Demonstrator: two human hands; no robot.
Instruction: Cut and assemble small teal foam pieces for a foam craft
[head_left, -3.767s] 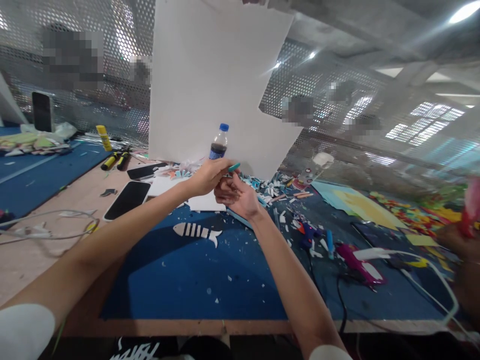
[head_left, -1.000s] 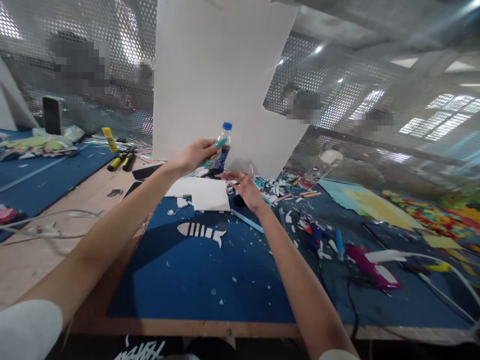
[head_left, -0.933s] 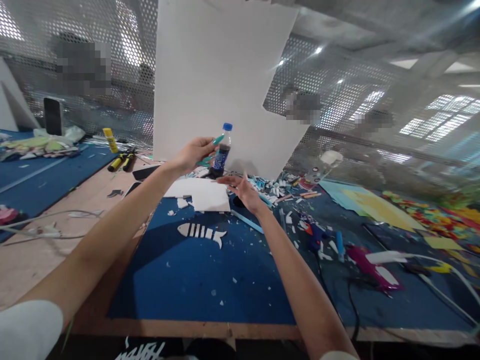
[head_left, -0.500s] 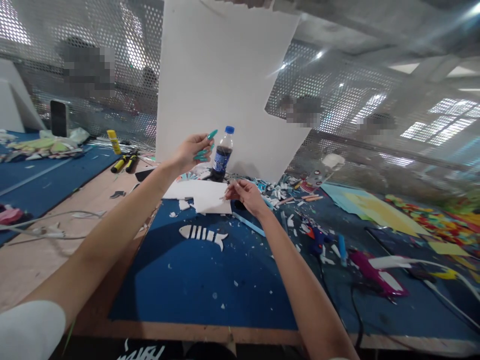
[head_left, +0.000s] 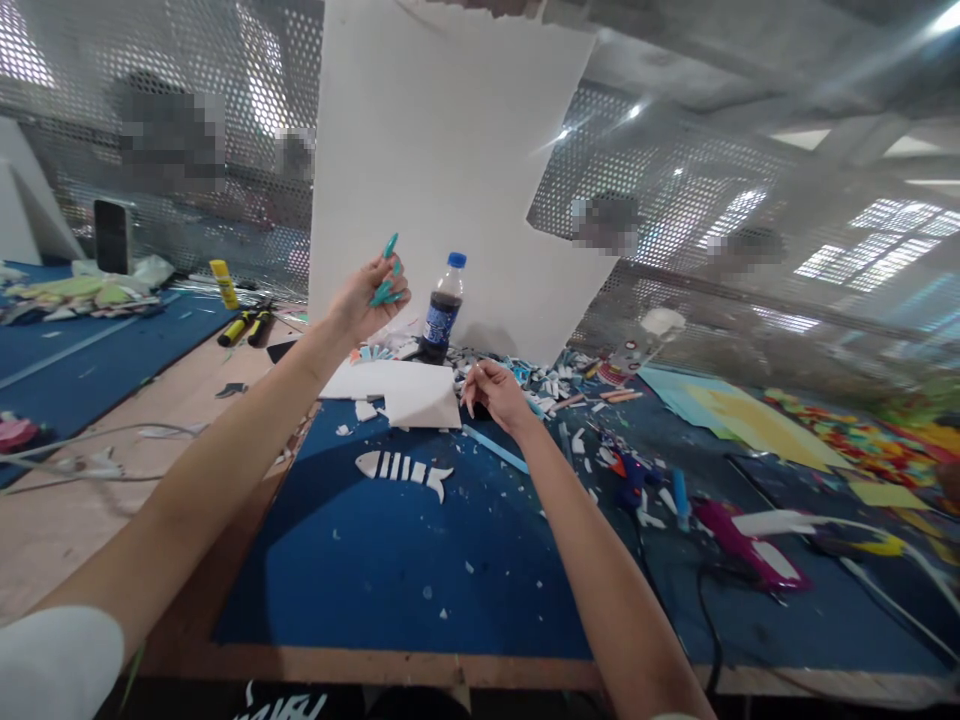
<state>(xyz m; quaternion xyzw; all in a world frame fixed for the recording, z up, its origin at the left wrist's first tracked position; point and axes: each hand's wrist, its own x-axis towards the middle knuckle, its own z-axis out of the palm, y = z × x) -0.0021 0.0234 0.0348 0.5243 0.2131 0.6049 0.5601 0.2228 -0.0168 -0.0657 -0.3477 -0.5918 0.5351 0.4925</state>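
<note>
My left hand (head_left: 373,290) is raised before the white board, its fingers curled and long teal nails showing. Whatever it may hold is hidden or too small to make out. My right hand (head_left: 495,393) hovers lower, fingertips pinched together, just right of a white sheet piece (head_left: 421,398). Nothing I can name shows between its fingers. A cola bottle (head_left: 441,318) with a blue cap stands upright between and behind both hands. On the blue mat (head_left: 390,570), nearer to me, lies a white fishbone shape (head_left: 405,470) made of separate pieces.
A large white board (head_left: 442,150) stands at the back. White and blue scraps (head_left: 555,380) surround the bottle's base. Rightward lie a blue glue gun (head_left: 636,482), a magenta tool (head_left: 750,550) and cables. Yellow-handled cutters (head_left: 246,325) and a glue stick (head_left: 224,284) are leftward.
My left hand has moved left and slightly up, away from the bottle, its wrist turning. My right hand has shifted slightly rightward from the white sheet. The fishbone pieces lie as before.
</note>
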